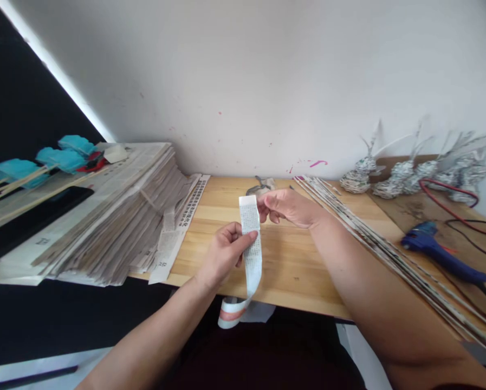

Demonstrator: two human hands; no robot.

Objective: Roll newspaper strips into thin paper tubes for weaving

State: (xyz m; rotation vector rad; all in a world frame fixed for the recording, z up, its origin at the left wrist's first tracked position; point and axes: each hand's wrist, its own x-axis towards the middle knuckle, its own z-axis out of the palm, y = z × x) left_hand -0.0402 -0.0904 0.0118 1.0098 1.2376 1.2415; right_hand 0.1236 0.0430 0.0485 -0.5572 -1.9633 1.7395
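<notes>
A long, narrow newspaper strip hangs in front of me, its lower end curling below the table's front edge. My left hand is closed on it, thumb flat on the printed face and fingers behind. My right hand is at the strip's top right edge, thumb and fingers pinched together there. Its fingertips are partly hidden, and whether they hold anything besides the strip's edge I cannot make out. A small dark tool with a pale cloth or paper lies behind the hands.
On the left stands a tall newspaper stack, topped by a black phone-like slab and blue paper flowers on sticks. To the right lie rolled paper rods, a blue glue gun and woven paper pieces near the wall.
</notes>
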